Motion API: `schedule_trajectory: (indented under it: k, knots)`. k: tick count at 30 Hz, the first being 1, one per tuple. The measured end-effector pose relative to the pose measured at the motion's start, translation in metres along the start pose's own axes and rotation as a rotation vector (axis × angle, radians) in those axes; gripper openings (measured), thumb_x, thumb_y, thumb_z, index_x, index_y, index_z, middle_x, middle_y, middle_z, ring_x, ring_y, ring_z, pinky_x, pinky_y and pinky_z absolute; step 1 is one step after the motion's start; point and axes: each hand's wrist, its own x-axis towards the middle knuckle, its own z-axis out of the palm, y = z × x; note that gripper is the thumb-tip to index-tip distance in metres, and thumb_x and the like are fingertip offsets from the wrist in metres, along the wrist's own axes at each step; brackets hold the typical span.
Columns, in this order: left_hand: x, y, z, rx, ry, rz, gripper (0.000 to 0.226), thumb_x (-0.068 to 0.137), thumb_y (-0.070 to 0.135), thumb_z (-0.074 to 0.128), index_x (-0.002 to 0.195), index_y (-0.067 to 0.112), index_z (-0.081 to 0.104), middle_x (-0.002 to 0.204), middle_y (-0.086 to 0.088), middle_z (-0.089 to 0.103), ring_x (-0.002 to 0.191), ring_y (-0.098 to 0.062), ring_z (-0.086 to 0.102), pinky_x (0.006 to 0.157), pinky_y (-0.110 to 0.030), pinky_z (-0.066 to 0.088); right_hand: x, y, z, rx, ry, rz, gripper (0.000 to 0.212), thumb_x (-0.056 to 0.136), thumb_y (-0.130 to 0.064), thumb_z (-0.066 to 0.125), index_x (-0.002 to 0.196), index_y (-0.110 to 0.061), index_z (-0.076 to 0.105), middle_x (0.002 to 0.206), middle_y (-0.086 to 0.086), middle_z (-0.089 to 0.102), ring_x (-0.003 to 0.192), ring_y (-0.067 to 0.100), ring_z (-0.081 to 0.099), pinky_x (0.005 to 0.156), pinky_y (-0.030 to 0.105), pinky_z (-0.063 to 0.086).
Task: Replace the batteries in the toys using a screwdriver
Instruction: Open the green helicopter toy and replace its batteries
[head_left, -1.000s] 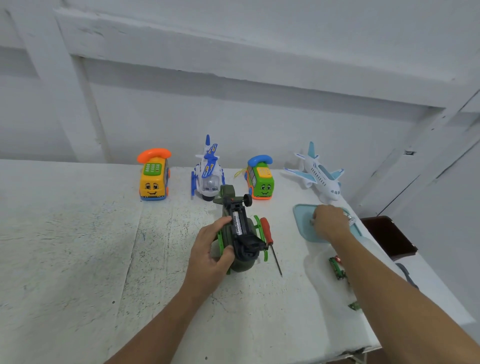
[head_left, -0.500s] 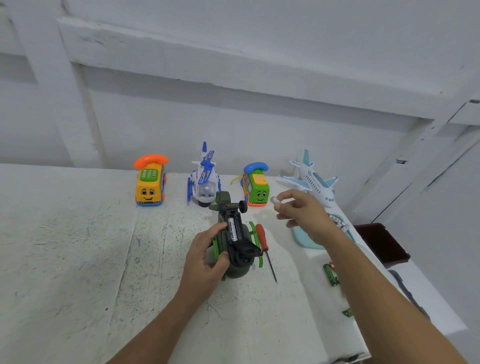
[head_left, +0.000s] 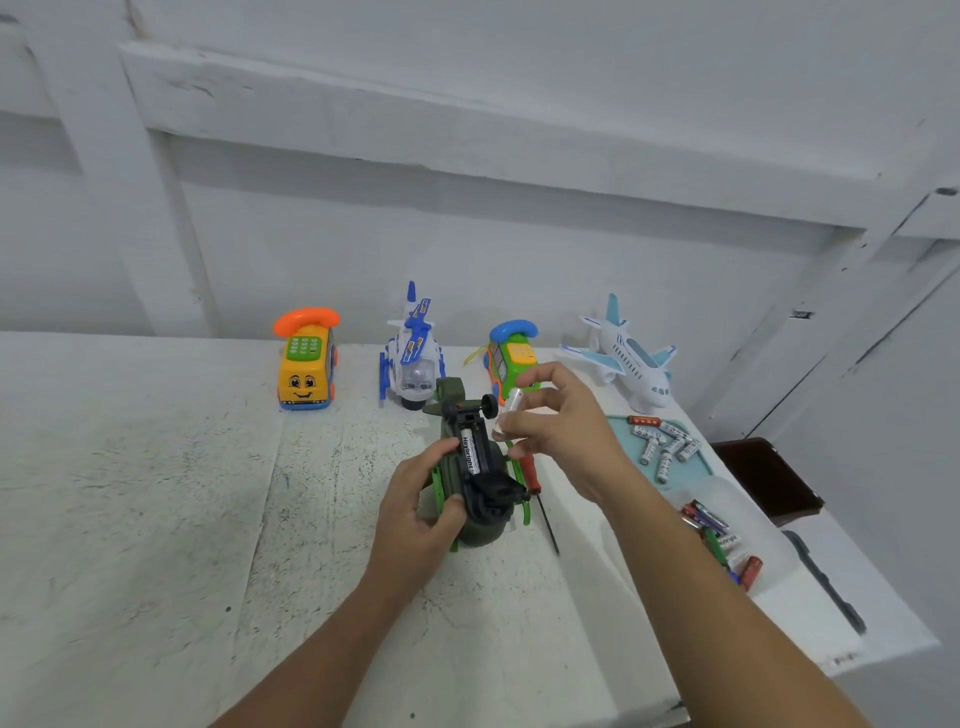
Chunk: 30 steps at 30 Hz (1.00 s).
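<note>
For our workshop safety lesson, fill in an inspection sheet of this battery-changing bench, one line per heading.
Surface: white table, scuffed and speckled.
Job's things: green toy upturned, compartment open, one battery seated; red screwdriver beside it; white batteries on blue tray; mixed batteries nearer the edge.
Clutter: yellow phone toy, blue helicopter, green phone toy, white plane in a back row.
Grips: left hand holds the green toy; right hand pinches a white battery.
Cables: nothing seen.
Surroundings: white wall; dark bin past the table's right edge.
</note>
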Motion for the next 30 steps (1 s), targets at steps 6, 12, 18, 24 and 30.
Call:
schedule_trajectory:
  k: [6, 12, 18, 24, 30]
  knots:
    - [0.000, 0.000, 0.000, 0.012, 0.005, 0.014, 0.056, 0.071, 0.036, 0.050, 0.121, 0.061, 0.050, 0.113, 0.029, 0.054, 0.114, -0.001, 0.051, 0.090, -0.020, 0.046, -0.005, 0.002, 0.013, -0.330, 0.034, -0.089, 0.033, 0.069, 0.004, 0.078, 0.091, -0.016, 0.063, 0.071, -0.003, 0.060, 0.058, 0.013, 0.059, 0.053, 0.027, 0.052]
    - [0.000, -0.001, 0.000, 0.007, 0.001, 0.021, 0.056, 0.071, 0.036, 0.049, 0.125, 0.051, 0.050, 0.116, 0.019, 0.055, 0.112, 0.001, 0.052, 0.086, -0.007, 0.043, -0.007, 0.006, 0.024, -0.536, 0.024, -0.107, 0.031, 0.066, -0.004, 0.082, 0.087, -0.017, 0.063, 0.075, 0.002, 0.063, 0.061, 0.012, 0.059, 0.056, 0.018, 0.051]
    - [0.000, -0.003, 0.000, 0.024, -0.003, 0.022, 0.056, 0.071, 0.036, 0.049, 0.125, 0.048, 0.051, 0.114, 0.017, 0.056, 0.110, 0.000, 0.052, 0.087, -0.013, 0.043, -0.006, 0.004, 0.025, -0.688, -0.045, -0.132, 0.030, 0.073, -0.005, 0.080, 0.098, -0.017, 0.071, 0.083, 0.004, 0.069, 0.070, 0.011, 0.061, 0.068, 0.015, 0.051]
    - [0.000, -0.001, 0.001, 0.043, 0.001, 0.036, 0.055, 0.071, 0.036, 0.049, 0.124, 0.047, 0.051, 0.115, 0.020, 0.056, 0.112, 0.001, 0.051, 0.087, -0.002, 0.038, -0.010, 0.003, 0.022, -0.734, -0.112, -0.105, 0.034, 0.086, -0.005, 0.067, 0.118, -0.015, 0.071, 0.090, -0.003, 0.069, 0.083, 0.010, 0.064, 0.079, 0.017, 0.050]
    - [0.000, 0.000, 0.001, 0.037, -0.002, 0.057, 0.054, 0.071, 0.033, 0.050, 0.123, 0.046, 0.052, 0.114, 0.015, 0.058, 0.110, -0.005, 0.052, 0.088, -0.003, 0.038, -0.010, 0.006, 0.027, -0.842, -0.134, -0.124, 0.030, 0.097, -0.008, 0.051, 0.119, -0.017, 0.071, 0.087, -0.002, 0.063, 0.086, 0.022, 0.065, 0.086, 0.035, 0.054]
